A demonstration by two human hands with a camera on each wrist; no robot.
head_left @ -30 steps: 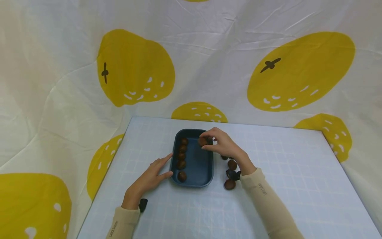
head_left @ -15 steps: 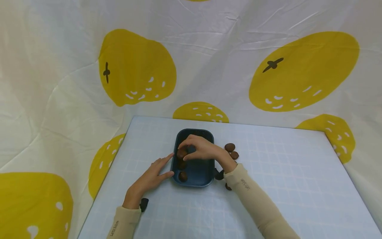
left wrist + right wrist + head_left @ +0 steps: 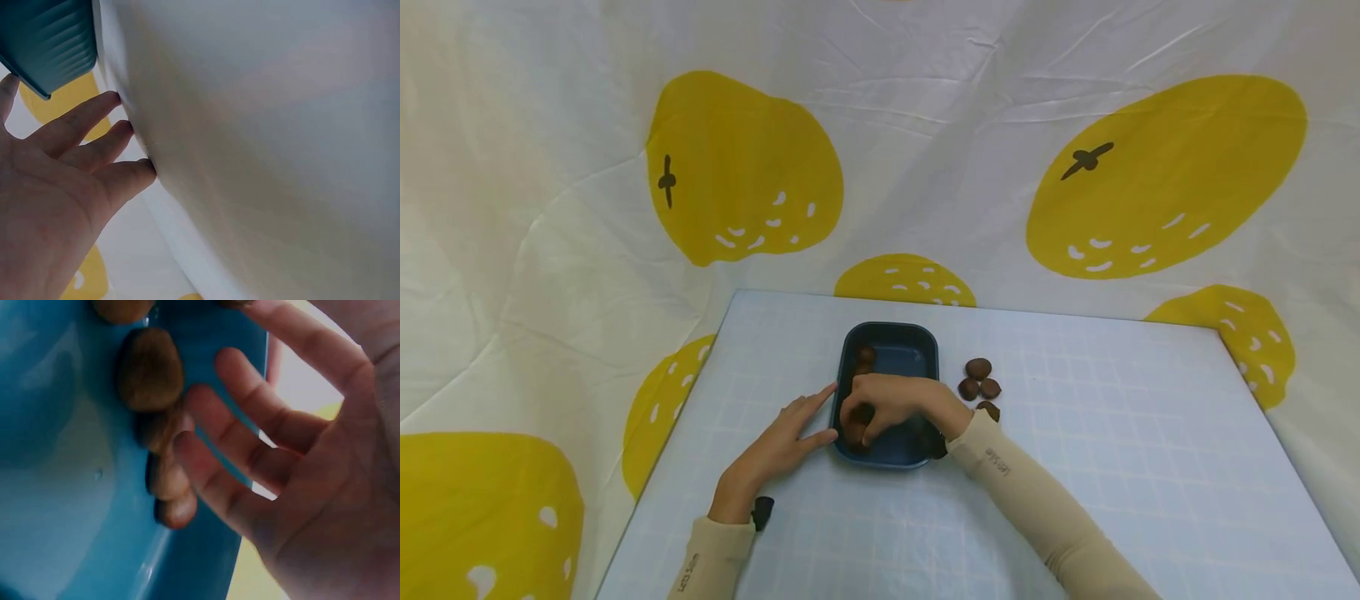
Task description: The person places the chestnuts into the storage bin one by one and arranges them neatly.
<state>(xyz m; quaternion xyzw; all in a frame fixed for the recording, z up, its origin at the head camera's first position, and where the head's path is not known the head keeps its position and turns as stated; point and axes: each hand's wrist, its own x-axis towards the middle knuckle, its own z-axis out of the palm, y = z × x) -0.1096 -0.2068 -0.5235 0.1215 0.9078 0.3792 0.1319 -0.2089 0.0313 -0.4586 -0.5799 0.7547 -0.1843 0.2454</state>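
Inside the blue tray (image 3: 913, 360), your right hand (image 3: 891, 402) pinches a brown nut (image 3: 854, 432) between thumb and index, partly hidden; its other fingers bend loosely beside the row of nuts (image 3: 150, 370). Your left hand's (image 3: 777, 443) fingers spread nearly straight, merely touching the tray's left rim.
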